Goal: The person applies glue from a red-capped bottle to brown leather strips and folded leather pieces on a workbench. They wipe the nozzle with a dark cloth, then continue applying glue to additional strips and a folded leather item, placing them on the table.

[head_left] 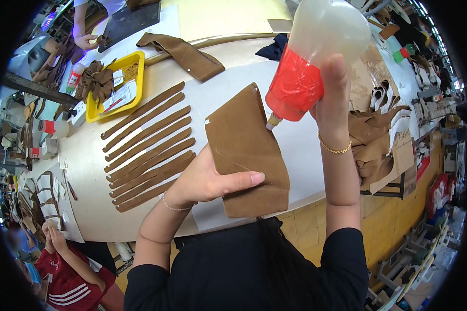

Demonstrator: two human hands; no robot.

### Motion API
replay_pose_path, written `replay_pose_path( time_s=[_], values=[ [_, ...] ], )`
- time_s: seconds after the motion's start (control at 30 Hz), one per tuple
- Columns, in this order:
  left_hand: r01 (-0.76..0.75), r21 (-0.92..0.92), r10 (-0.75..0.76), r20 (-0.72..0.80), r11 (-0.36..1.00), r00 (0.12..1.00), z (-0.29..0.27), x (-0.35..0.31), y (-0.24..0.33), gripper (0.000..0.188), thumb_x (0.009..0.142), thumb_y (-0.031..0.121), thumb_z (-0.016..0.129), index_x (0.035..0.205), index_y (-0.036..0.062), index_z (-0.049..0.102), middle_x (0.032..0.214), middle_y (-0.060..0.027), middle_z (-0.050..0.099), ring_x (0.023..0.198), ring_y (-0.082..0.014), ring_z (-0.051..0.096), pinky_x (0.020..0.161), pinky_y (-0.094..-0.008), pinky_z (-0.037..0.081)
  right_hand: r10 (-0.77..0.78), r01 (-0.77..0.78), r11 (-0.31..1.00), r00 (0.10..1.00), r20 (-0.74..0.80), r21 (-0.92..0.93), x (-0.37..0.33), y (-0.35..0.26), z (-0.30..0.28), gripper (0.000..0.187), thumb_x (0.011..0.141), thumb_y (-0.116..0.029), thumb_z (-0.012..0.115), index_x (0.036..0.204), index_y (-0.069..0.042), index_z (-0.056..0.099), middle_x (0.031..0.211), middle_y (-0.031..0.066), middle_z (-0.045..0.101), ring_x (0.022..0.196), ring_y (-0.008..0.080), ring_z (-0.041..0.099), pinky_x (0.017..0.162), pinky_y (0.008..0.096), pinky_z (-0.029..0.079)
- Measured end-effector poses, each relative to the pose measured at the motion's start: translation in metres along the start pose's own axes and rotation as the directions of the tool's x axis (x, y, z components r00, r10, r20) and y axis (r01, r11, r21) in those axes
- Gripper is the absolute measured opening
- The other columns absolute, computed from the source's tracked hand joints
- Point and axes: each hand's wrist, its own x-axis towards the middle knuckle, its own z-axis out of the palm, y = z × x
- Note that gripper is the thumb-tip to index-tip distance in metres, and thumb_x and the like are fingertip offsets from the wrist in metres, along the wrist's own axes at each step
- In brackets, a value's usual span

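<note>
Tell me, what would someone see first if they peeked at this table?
Probably the big squeeze bottle with its bright red wrap, tipped nozzle-down in the right hand at the top middle. Its tip is at a brown suede piece that the left hand holds in the centre. Left of that, a row of brown strips lies fanned on the white table.

A row of brown strips (148,147) lay to my left on the table (88,171). Farther left sat a yellow tray (96,111) with a brown bow (96,80) beside it. A folded brown band (184,54) lay far off, and cut brown pieces (373,140) were piled at the right.
</note>
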Motion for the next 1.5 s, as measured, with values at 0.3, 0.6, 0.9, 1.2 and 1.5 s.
replay_pose_path(
  time_s=[0.3,0.6,0.9,1.2,1.5],
  values=[
    [-0.007,-0.031,0.007,-0.002,1.000,1.000,-0.001,0.004,-0.005,0.052,0.078,0.014,0.075,0.121,-0.0023,0.051,0.111,-0.0110,0.062,0.103,-0.0182,0.059,0.089,-0.0326,0.047,0.081,-0.081,0.997,0.997,-0.003,0.004,-0.022,-0.009,-0.003,0.092,0.080,-0.070,0.055,0.136,0.000,0.036,0.124,0.0193,0.054,0.104,0.0210,0.060,0.081,0.0328,0.055],
    [-0.024,-0.026,0.023,-0.039,0.999,0.999,-0.002,0.005,-0.009,0.050,0.077,0.014,0.075,0.119,-0.0023,0.052,0.109,-0.0108,0.063,0.100,-0.0181,0.060,0.087,-0.0321,0.048,0.028,-0.028,0.999,0.999,-0.031,-0.024,-0.033,-0.015,-0.004,0.095,0.078,-0.071,0.055,0.136,0.002,0.036,0.120,0.0234,0.056,0.103,0.0231,0.061,0.079,0.0323,0.055],
    [-0.051,-0.039,0.046,-0.113,0.998,0.992,-0.001,0.008,-0.013,0.046,0.079,0.012,0.071,0.118,-0.0024,0.052,0.108,-0.0101,0.063,0.099,-0.0170,0.059,0.086,-0.0311,0.048,0.124,-0.126,0.990,0.992,-0.037,-0.059,-0.047,-0.022,-0.001,0.109,0.068,-0.078,0.060,0.136,0.003,0.035,0.120,0.0228,0.056,0.102,0.0237,0.061,0.082,0.0340,0.055],
    [0.095,-0.266,-0.144,-0.169,0.959,0.975,0.004,0.013,-0.014,0.033,0.087,0.012,0.061,0.116,-0.0031,0.054,0.107,-0.0110,0.063,0.096,-0.0167,0.061,0.084,-0.0305,0.050,0.234,-0.215,0.956,0.970,-0.074,0.201,-0.041,-0.018,-0.015,0.109,0.066,-0.075,0.067,0.135,0.004,0.036,0.122,0.0202,0.055,0.105,0.0257,0.061,0.085,0.0372,0.054],
    [0.527,-0.153,-0.547,-0.152,0.836,0.823,-0.017,0.020,-0.005,0.030,0.088,0.013,0.055,0.112,-0.0056,0.056,0.104,-0.0159,0.065,0.091,-0.0193,0.066,0.076,-0.0321,0.055,0.021,-0.022,1.000,0.997,0.075,0.018,-0.034,-0.027,0.009,0.073,0.065,-0.054,0.080,0.106,0.002,0.057,0.092,0.0076,0.064,0.083,0.0166,0.062,0.072,0.0295,0.051]
  ],
)
